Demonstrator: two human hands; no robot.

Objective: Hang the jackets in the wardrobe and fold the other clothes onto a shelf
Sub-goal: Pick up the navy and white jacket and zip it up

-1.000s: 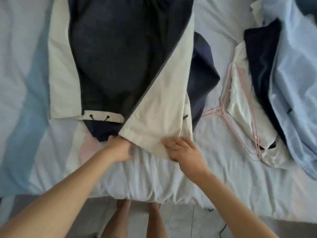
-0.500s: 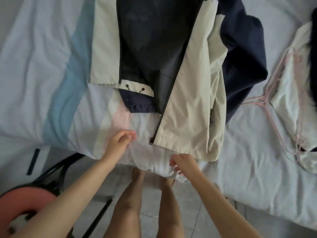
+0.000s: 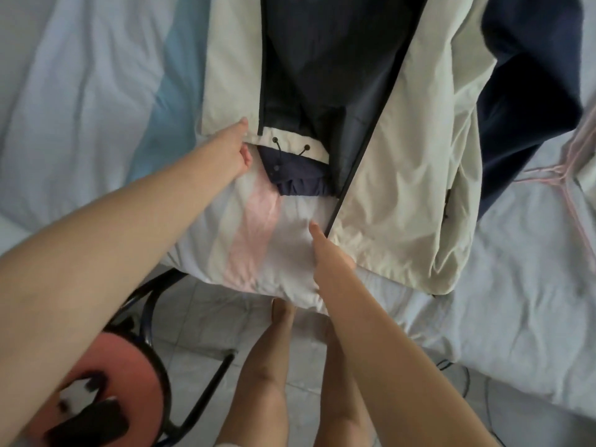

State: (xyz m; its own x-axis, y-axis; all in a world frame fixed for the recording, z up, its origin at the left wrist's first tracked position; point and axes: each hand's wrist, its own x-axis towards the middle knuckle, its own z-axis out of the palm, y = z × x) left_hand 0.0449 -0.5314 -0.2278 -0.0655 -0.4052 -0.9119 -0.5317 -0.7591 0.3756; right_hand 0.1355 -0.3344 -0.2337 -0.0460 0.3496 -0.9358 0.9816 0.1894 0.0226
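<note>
My left hand (image 3: 240,146) pinches the unzipped jacket's (image 3: 403,188) hem, my right hand's (image 3: 329,253) grip nearby unclear; I judge nothing hung yet.

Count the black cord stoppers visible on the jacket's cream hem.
2. One stopper sits nearer the left hand; the other lies beside it, farther from that hand. More may hide under the jacket front.

We lose the top of the jacket (image 3: 403,188) past the upper edge — the hanger (image 3: 561,169) runs off the right. Most of the right hand (image 3: 329,253) hides under the hem — grip unclear.
</note>
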